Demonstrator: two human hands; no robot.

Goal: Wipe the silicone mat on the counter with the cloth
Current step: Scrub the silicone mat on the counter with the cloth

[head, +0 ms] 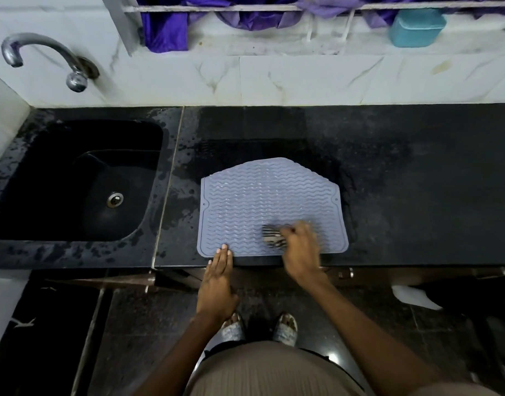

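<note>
The left hand [218, 277] lay flat, fingers straight, pressing the one mat's [269, 201] near edge. The right hand [298, 250] gripped the one striped cloth [272, 237] against it.

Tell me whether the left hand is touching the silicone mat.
Touching. The head view shows the left hand with straight fingertips pressed on the silicone mat at its near edge.

The grey wavy-ribbed silicone mat [262, 195] lies flat at the counter's near edge; a striped cloth [272, 237] rests on it.
</note>
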